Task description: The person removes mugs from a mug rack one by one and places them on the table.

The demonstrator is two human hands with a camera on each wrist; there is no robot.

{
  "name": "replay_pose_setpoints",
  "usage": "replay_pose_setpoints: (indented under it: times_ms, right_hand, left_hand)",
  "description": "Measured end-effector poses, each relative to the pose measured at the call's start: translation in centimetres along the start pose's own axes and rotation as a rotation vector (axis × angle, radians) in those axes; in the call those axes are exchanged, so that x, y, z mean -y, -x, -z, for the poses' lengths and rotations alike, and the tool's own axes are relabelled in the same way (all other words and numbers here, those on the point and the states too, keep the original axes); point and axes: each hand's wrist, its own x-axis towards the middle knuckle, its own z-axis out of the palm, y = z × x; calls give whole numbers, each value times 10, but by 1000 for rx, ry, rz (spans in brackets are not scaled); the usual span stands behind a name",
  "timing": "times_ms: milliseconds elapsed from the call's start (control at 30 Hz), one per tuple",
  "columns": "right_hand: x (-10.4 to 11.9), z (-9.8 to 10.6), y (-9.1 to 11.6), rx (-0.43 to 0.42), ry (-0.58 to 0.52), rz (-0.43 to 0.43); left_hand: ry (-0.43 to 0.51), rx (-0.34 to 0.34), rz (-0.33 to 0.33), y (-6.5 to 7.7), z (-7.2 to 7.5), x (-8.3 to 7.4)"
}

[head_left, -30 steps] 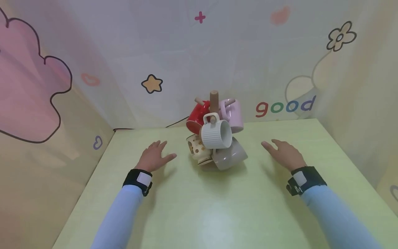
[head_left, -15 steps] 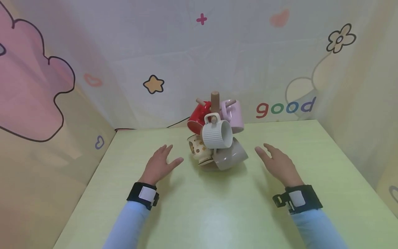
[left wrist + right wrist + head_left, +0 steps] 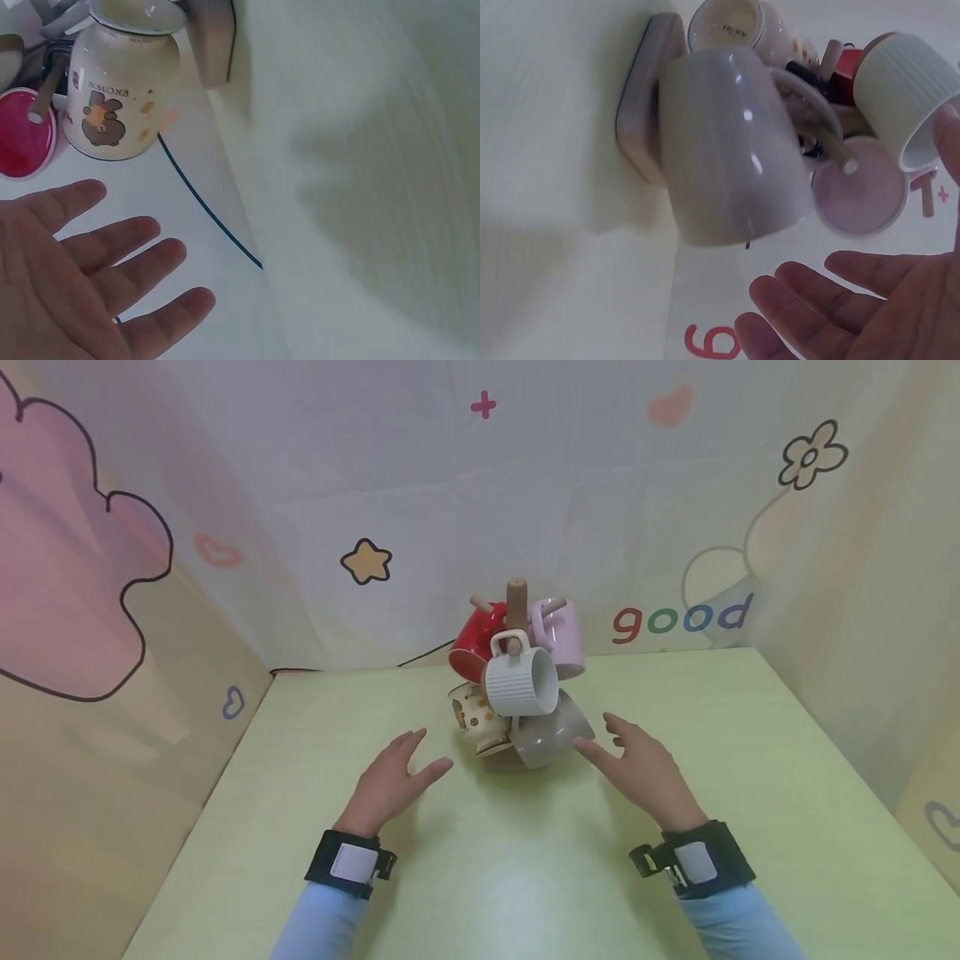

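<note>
A wooden mug tree [image 3: 517, 597] holds several mugs at the middle of the table. On its upper pegs hang a red mug [image 3: 472, 652], a white ribbed mug [image 3: 513, 687] and a lilac mug [image 3: 568, 639]. Lower down are a cream mug with a bear print [image 3: 480, 718] and a grey mug [image 3: 551, 739]. My left hand [image 3: 386, 787] is in front and to the left of the cream mug, fingers spread, holding nothing. Just right of the grey mug, my right hand [image 3: 647, 774] has its thumb tip overlapping that mug in the head view; its fingers are extended and grip nothing.
The pale green table [image 3: 510, 877] runs back to a printed curtain [image 3: 420, 468], with curtain sides at left and right. A thin dark cord [image 3: 427, 655] lies along the table's back edge, left of the tree. Both wrists wear black straps.
My right hand has come leftward, in to the grey mug. My left hand has shifted a little right and toward me. The mugs and tree stay where they were.
</note>
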Motion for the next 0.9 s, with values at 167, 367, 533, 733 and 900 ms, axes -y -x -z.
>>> replay_pose_setpoints:
  times_ms: [167, 367, 533, 733, 900]
  right_hand:
    - [12, -6, -2, 8, -36, 28]
    - [31, -13, -9, 23, -81, 41]
    - [42, -15, -15, 43, -127, 20]
    - [51, -16, -23, 18, -169, 7]
    - [57, -18, -29, -8, -235, 10]
  left_hand:
    - [10, 12, -8, 7, -4, -1]
    - [18, 33, -13, 13, -6, -4]
    - [19, 41, -22, 16, -7, -9]
    - [23, 38, -34, 18, -7, -12]
    - [24, 42, -33, 19, -9, -13]
